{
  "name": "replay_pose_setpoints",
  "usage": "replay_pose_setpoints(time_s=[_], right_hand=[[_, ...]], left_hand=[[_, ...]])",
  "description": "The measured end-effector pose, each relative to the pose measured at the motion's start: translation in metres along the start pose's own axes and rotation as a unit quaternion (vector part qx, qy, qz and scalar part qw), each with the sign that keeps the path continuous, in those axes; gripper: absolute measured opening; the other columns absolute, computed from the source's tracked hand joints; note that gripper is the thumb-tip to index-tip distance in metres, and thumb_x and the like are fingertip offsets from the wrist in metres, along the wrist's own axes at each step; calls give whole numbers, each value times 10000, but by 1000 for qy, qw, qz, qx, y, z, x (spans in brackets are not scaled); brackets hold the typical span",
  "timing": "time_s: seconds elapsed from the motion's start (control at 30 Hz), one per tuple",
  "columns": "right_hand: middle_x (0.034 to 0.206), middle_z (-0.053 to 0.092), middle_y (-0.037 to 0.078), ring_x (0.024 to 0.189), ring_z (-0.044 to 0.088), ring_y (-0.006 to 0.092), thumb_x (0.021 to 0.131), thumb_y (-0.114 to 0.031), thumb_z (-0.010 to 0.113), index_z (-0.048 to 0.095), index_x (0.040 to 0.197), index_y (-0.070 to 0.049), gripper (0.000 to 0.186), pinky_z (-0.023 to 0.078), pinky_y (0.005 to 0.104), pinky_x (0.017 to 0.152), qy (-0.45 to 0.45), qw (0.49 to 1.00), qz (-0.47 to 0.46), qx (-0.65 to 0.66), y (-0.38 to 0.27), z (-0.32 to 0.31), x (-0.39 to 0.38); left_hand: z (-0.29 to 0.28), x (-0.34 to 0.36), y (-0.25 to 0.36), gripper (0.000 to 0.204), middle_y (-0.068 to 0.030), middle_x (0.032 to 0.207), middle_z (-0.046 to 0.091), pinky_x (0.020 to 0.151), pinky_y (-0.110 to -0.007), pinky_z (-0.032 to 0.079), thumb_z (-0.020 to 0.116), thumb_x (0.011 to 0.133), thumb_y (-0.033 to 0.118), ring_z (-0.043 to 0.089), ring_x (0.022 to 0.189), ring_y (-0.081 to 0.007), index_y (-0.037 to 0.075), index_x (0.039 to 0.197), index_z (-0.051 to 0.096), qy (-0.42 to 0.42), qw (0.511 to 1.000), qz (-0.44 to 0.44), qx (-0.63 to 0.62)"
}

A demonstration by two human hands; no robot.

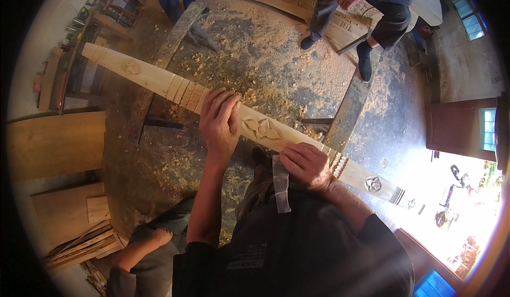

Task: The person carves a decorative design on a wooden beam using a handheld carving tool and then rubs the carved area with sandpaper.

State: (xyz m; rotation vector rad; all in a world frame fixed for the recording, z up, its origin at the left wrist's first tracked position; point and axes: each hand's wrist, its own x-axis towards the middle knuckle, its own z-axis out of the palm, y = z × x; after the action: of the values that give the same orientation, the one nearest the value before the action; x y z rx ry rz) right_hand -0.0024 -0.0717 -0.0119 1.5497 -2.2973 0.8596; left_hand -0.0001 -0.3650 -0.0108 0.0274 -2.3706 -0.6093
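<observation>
A long pale wooden beam (149,77) lies slantwise before me, from far left to near right. Carved flowers and notched bands run along its face. My left hand (219,117) is closed over the beam, beside a notched band, its fingers curled across the top. Further right, my right hand (305,164) presses on the near edge, its fingers bent and close together. A whitish, limp strip (281,185) hangs from under that hand; its material is hard to tell. Between my hands a carved four-petalled flower (261,128) is in plain sight.
Trestle benches (183,28) stand beneath the beam, and wood shavings (255,47) litter the floor. A seated person (390,10) is at far right, another person (154,238) at near left. Boards (56,143) lean at left; bright light enters through a doorway (457,201).
</observation>
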Motion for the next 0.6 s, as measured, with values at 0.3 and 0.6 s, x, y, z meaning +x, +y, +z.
replay_pose_setpoints(time_s=[0.3, 0.6], right_hand=[[1187, 828, 79, 1118, 799, 277, 837, -161, 761, 789, 1385, -69, 557, 664, 406, 919, 29, 999, 10, -15, -1, -8, 1], [869, 800, 57, 687, 732, 272, 794, -93, 919, 835, 1327, -103, 539, 561, 430, 594, 47, 986, 122, 101, -3, -4, -17]], left_hand=[[4, 21, 6, 145, -89, 1044, 797, 1158, -515, 555, 796, 984, 63, 733, 1087, -343, 77, 1124, 830, -57, 998, 5, 17], [7, 23, 4, 129, -101, 1012, 789, 1123, -522, 570, 769, 1037, 122, 722, 1025, -354, 92, 1128, 856, -47, 999, 1, 27]])
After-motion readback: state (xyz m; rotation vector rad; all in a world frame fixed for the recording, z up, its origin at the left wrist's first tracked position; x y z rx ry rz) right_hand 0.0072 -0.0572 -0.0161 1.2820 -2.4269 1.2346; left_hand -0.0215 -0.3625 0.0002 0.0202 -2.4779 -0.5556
